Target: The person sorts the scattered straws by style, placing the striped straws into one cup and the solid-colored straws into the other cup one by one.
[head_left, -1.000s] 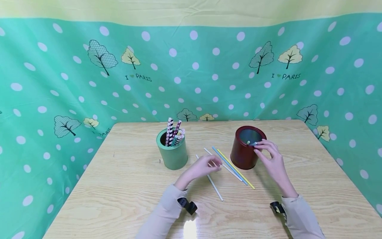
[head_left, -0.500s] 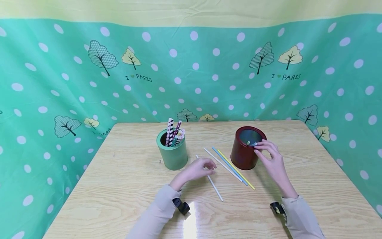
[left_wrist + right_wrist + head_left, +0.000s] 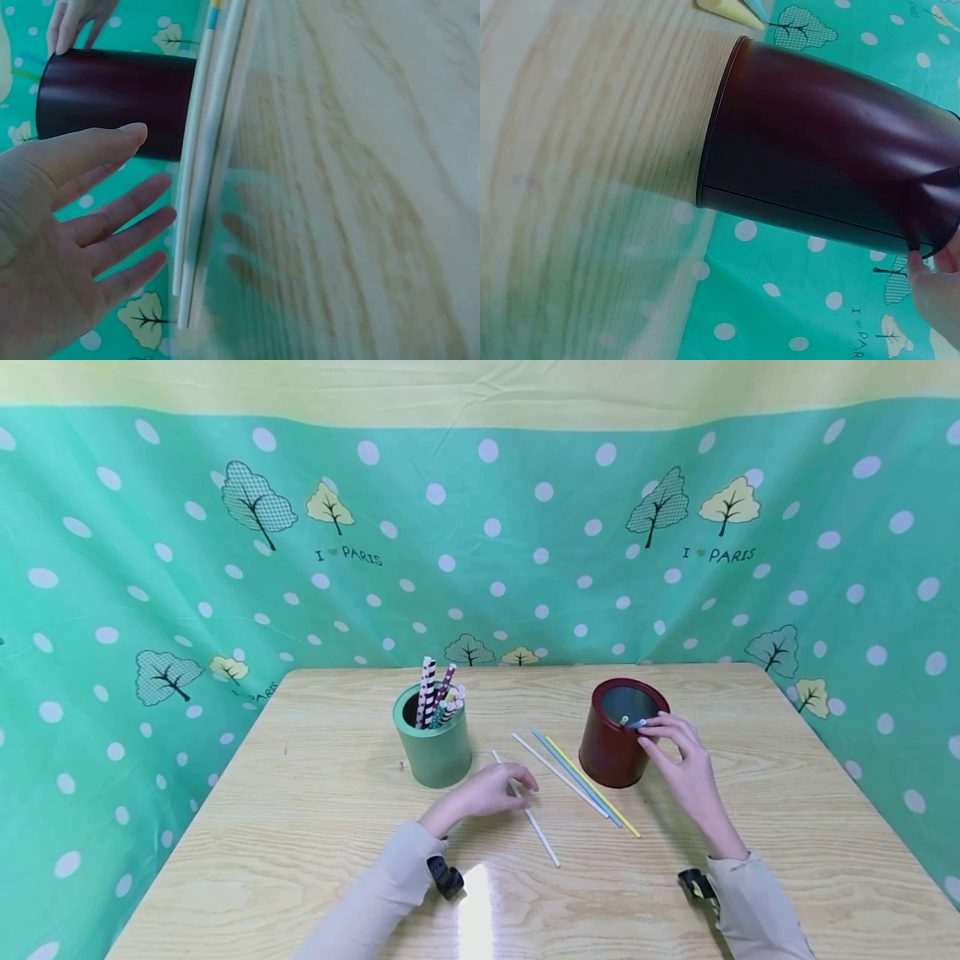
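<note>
My left hand (image 3: 491,792) is over the leftmost white straw (image 3: 543,839), hiding part of it. In the left wrist view the fingers (image 3: 120,214) are relaxed and apart, with nothing in the palm. My right hand (image 3: 678,756) holds the rim of a dark red can (image 3: 615,747). Its thumb (image 3: 917,266) presses the outer wall near the rim in the right wrist view. Two straw tips, one greenish (image 3: 624,720) and one light blue (image 3: 640,723), show at the can's mouth. Another white straw (image 3: 558,772), a blue straw (image 3: 576,774) and a yellow straw (image 3: 600,793) lie between the hands.
A green can (image 3: 435,756) stands to the left, holding several patterned straws (image 3: 438,697) that stick up past its rim. Behind the wooden table (image 3: 315,860) hangs a green dotted curtain (image 3: 480,585).
My left hand has moved left and a little toward me, away from the middle straws and over the leftmost white one. The right hand stays at the dark red can's rim.
</note>
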Demonstrator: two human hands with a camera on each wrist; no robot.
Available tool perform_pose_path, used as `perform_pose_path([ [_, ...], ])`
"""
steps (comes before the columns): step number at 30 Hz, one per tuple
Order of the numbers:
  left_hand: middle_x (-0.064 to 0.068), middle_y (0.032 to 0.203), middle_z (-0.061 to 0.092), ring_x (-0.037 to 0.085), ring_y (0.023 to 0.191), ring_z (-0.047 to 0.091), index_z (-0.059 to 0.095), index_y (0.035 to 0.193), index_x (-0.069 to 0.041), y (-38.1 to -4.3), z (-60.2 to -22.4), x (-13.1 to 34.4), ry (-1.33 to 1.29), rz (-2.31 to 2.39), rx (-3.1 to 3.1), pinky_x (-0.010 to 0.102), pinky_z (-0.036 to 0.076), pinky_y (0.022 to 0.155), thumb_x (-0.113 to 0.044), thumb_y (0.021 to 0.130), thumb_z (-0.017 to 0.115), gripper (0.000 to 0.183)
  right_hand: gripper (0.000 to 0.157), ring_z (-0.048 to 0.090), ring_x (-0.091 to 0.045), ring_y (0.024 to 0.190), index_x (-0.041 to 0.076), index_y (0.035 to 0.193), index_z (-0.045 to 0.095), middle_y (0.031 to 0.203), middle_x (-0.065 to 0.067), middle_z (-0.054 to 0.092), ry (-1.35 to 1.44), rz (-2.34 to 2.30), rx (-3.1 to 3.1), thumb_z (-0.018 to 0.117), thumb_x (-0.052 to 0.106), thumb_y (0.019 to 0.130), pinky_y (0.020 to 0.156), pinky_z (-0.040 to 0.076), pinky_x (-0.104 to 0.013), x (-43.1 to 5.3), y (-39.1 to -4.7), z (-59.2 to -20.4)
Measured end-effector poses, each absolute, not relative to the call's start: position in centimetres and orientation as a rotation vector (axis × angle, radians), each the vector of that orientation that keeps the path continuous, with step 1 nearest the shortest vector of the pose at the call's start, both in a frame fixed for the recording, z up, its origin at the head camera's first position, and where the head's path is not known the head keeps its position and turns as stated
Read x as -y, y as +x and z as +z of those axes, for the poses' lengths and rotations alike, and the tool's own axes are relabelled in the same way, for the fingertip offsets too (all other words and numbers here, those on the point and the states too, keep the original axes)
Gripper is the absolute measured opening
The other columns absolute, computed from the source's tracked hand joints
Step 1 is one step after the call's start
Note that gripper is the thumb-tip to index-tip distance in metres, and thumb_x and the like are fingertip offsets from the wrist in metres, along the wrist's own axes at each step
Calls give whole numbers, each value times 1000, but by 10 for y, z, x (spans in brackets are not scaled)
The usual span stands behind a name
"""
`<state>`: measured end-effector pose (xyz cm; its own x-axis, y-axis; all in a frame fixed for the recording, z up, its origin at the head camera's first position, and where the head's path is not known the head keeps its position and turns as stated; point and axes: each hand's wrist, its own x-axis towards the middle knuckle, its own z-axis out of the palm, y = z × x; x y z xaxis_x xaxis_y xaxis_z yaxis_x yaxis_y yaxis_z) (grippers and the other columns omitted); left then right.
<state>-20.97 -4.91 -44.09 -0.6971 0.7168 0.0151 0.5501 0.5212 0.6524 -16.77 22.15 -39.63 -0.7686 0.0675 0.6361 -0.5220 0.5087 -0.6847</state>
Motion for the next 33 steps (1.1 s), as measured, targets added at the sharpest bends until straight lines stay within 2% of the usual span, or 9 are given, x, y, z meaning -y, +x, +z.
perform_pose_path([
  [7,4,95,61,16,87,57,63,98,-6,-210,-444,50,1098,841,-2522,23,44,78,-8,74,68,24,15,40,-11,113,-3,91,64,101,-2,57,388,1285,2124,63,-4,77,95,27,-13,-236,-182,-419],
  [13,3,94,61,14,86,56,64,98,-7,-213,-447,50,1153,776,-2538,21,44,78,-6,73,67,25,16,38,-15,117,10,96,67,106,-1,58,426,1320,2069,65,9,80,99,26,-19,-256,-205,-459],
  [15,3,92,60,13,85,55,64,97,-7,-214,-448,49,1177,755,-2546,20,43,77,-6,72,68,25,18,38,-16,118,11,97,67,107,-1,58,438,1337,2053,64,7,80,101,25,-22,-260,-210,-467],
  [18,2,91,60,12,85,54,65,96,-9,-216,-450,48,1199,726,-2553,19,42,77,-7,72,68,25,16,38,-15,117,8,96,67,106,-2,58,430,1337,2061,64,7,80,100,26,-20,-255,-204,-458],
  [24,0,90,58,12,86,53,65,94,-10,-218,-454,47,1198,691,-2553,19,41,78,-7,72,69,22,15,38,-7,114,-3,93,64,102,-6,57,396,1294,2130,62,-3,78,95,26,-11,-237,-183,-423],
  [28,-1,88,57,12,86,51,66,92,-11,-219,-455,46,1210,650,-2563,18,39,78,-8,72,69,20,17,39,-11,113,-6,91,63,100,-14,56,370,1293,2147,61,-11,76,94,26,-10,-229,-174,-407],
  [33,-2,86,54,10,85,47,67,88,-13,-220,-455,45,1231,604,-2573,17,37,76,-8,73,69,17,16,39,-15,113,-7,92,63,101,-18,55,347,1268,2170,61,-10,76,95,26,-10,-222,-166,-396],
])
